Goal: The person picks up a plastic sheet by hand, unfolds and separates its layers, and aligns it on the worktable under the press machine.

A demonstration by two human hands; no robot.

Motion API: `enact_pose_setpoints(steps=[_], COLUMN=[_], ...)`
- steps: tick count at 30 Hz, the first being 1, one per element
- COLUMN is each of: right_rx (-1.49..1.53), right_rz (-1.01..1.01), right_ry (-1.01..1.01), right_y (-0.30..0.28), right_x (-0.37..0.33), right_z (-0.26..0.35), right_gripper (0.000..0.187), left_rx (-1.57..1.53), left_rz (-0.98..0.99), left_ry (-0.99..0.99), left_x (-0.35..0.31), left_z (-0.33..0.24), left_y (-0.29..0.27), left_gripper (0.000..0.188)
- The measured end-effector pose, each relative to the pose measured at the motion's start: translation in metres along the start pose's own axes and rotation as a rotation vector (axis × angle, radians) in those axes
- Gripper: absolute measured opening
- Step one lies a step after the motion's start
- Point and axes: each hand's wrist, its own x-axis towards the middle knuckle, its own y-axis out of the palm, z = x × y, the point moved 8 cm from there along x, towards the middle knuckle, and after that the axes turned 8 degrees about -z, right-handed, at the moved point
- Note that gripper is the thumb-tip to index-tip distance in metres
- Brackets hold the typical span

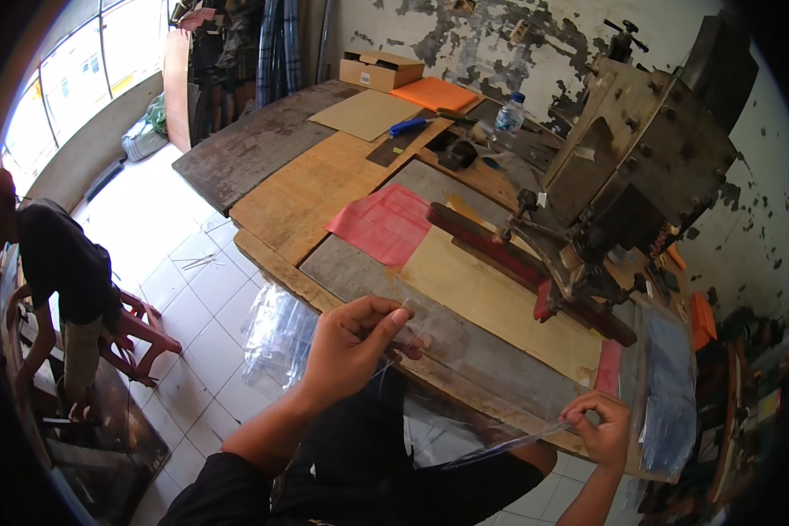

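A clear plastic sheet (pixel 486 390) stretches between my two hands over the front edge of the worktable. My left hand (pixel 352 344) pinches its left end between thumb and fingers. At its right end my right hand (pixel 600 424) grips the sheet with curled fingers. Just beyond the sheet lies a tan board (pixel 482 294) on the grey machine bed, with a pink sheet (pixel 381 223) to its left. Above the board hangs the long red-edged bar (pixel 491 250) of a press machine (pixel 644 145).
Clear plastic pieces (pixel 276 337) overhang the table edge on the left. Another plastic stack (pixel 669 386) lies at the right. A cardboard box (pixel 379 70), an orange sheet (pixel 434 91) and a water bottle (pixel 510 114) stand farther back. A person (pixel 66 263) bends beside a red stool (pixel 140 333).
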Motion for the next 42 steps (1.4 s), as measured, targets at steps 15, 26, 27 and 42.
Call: enact_pose_setpoints(steps=[15,26,27,42], right_rx=[0.277,0.214,0.211,0.329], right_rz=[0.016,0.04,0.043,0.061], right_ry=[0.097,0.074,0.077,0.153], right_y=[0.0,0.0,0.0,-0.002], right_x=[-0.004,0.001,0.001,-0.004], right_z=[-0.022,-0.012,-0.012,-0.014], right_gripper=[0.018,0.017,0.017,0.019], left_rx=[0.012,0.015,0.013,0.039], left_rz=[0.007,0.01,0.011,-0.063], left_ry=[-0.057,-0.058,-0.055,-0.054], left_x=[0.001,0.0,0.0,0.01], left_z=[0.004,0.006,0.007,0.024], left_y=[0.002,-0.001,-0.001,-0.002], left_gripper=[0.022,0.023,0.022,0.023])
